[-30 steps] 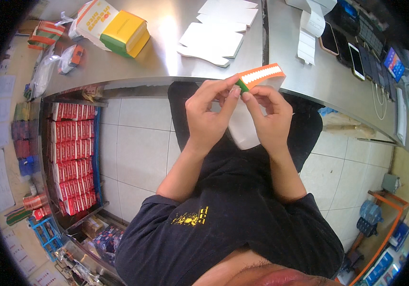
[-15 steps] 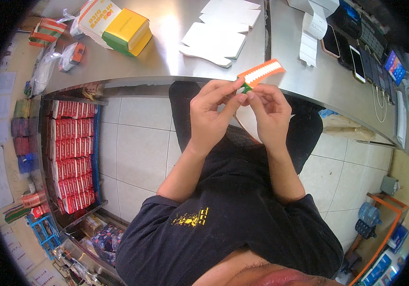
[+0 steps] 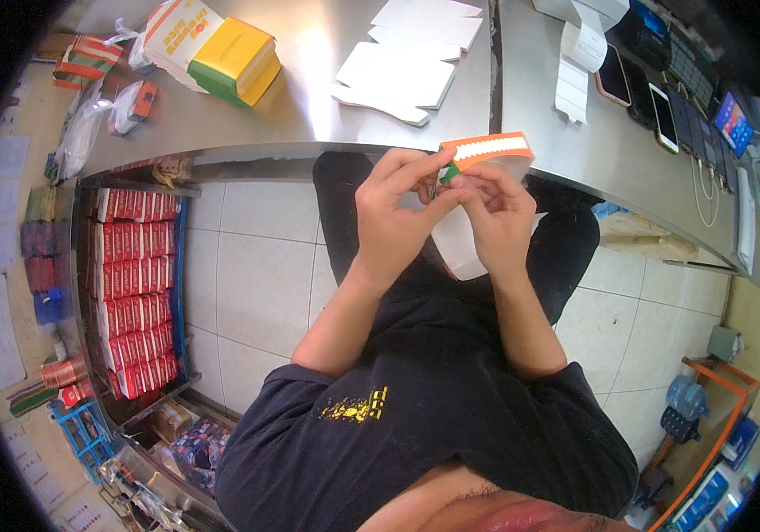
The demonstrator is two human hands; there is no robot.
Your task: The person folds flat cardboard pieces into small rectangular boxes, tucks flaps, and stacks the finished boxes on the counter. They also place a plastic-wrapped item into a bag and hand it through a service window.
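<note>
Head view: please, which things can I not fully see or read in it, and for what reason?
All in the head view:
Carton: the fingers of the left hand and right hand hide part of its green end.
White blanks: lying flat, they hide their own undersides.
White machine: cut off by the upper edge.
Wall papers: the writing is too small and blurred.
</note>
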